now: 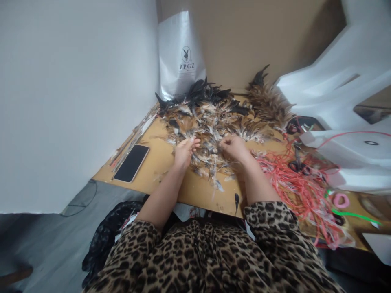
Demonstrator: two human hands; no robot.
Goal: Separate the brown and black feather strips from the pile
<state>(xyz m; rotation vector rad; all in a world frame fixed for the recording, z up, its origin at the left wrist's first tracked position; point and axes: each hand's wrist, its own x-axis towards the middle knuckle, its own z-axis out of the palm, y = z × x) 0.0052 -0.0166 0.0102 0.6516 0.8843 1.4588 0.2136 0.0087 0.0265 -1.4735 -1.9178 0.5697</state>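
Note:
A loose heap of brown, black and whitish feathers (210, 118) spreads over the wooden table. At its near left side my left hand (185, 151) is closed, thumb and fingers pressed together; whatever they pinch is too small to make out. My right hand (236, 147) curls its fingers in a pinch over the heap's right side, and its fingertips are partly hidden. Smaller pale feathers (210, 165) lie between and below the two hands. Farther back on the right stands a thick bunch of brown feathers (269, 106).
A phone (132, 163) lies left on the table (155, 142). Behind the heap stands a silvery bag (182, 53). Tangled pink-red strips (293, 179) cover the right side beside a white sewing machine (357, 158). A black plastic bag (105, 232) sits below the table's front edge.

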